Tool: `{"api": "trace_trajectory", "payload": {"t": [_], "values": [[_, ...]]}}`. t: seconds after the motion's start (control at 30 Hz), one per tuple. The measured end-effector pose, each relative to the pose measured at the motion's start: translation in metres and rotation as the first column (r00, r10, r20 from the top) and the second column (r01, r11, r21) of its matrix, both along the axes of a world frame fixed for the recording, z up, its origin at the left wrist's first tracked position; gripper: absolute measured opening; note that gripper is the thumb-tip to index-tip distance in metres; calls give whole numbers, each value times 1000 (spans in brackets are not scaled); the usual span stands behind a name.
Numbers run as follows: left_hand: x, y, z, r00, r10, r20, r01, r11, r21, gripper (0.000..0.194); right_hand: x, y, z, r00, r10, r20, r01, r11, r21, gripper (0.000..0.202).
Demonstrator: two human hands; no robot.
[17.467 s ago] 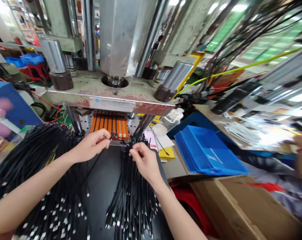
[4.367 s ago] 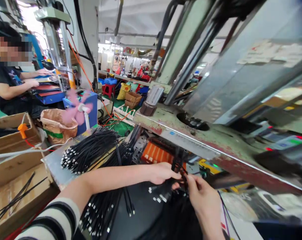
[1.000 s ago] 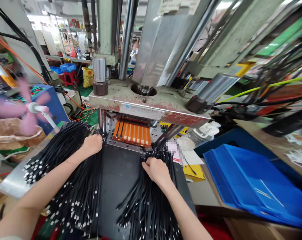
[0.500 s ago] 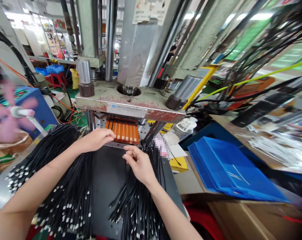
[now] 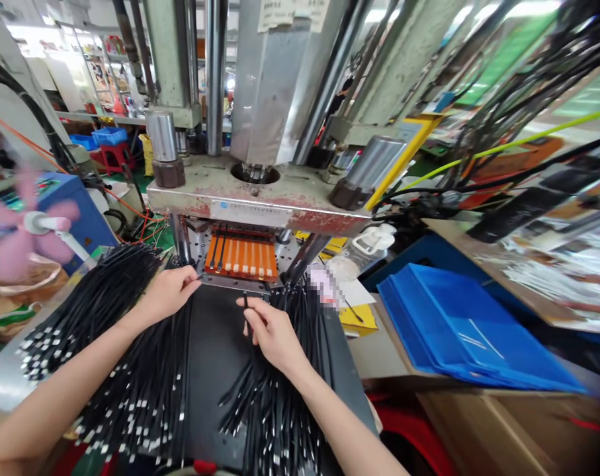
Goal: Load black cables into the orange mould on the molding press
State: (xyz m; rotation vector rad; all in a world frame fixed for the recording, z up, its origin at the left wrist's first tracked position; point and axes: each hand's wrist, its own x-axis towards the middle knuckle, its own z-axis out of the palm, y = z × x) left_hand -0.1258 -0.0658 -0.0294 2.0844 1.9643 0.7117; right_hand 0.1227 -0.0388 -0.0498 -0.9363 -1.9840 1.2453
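Note:
My right hand [image 5: 274,334] pinches a black cable [image 5: 246,301] near its end, which sticks up above the fingertips. It is just in front of the press, over a dark table [image 5: 213,370]. To the left, my left hand [image 5: 171,291] is closed, fingertips together; whatever may be in them I cannot make out. Between the press posts lies an orange slotted plate [image 5: 247,254], with two black cables lying in its left slots. Beside my left arm spreads a large bundle of black cables with pale ends [image 5: 131,370]. Another cable bundle [image 5: 284,403] lies under my right wrist.
The heavy press head [image 5: 257,198] hangs above the plate. A pink fan [image 5: 32,225] spins at the left. Blue plastic sheets [image 5: 458,330] are stacked on the right, with a clear plastic jug [image 5: 374,241] and yellow card [image 5: 359,318] nearer the press.
My left hand has moved left, away from the orange plate, uncovering its left slots. My right hand has shifted slightly down, and a cable end now shows in its fingers.

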Motion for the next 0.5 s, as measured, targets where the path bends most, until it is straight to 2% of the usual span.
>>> {"api": "trace_trajectory", "payload": {"t": [0.07,0.13,0.2,0.27,0.33,0.4,0.5], "values": [[14,2,24,957,-118,265,115,993,28,18,-7,0,15,999,29,-45,-25,996,81,30],[33,3,48,853,-237,465,241,969,51,19,-11,-2,30,993,40,-114,-22,988,154,30],[53,3,69,761,-304,574,327,943,65,19,-13,-3,42,975,3,-222,36,985,167,26],[68,5,85,710,-314,630,364,930,53,17,-14,-2,50,940,-50,-338,92,990,110,16],[78,10,96,677,-286,678,376,927,16,17,-13,1,56,908,-84,-411,102,995,21,15],[85,15,102,631,-254,733,391,920,-18,19,-13,4,59,892,-102,-440,94,995,-40,22],[90,23,104,586,-221,780,402,915,-43,22,-12,8,61,888,-114,-445,110,993,-34,28]]}}
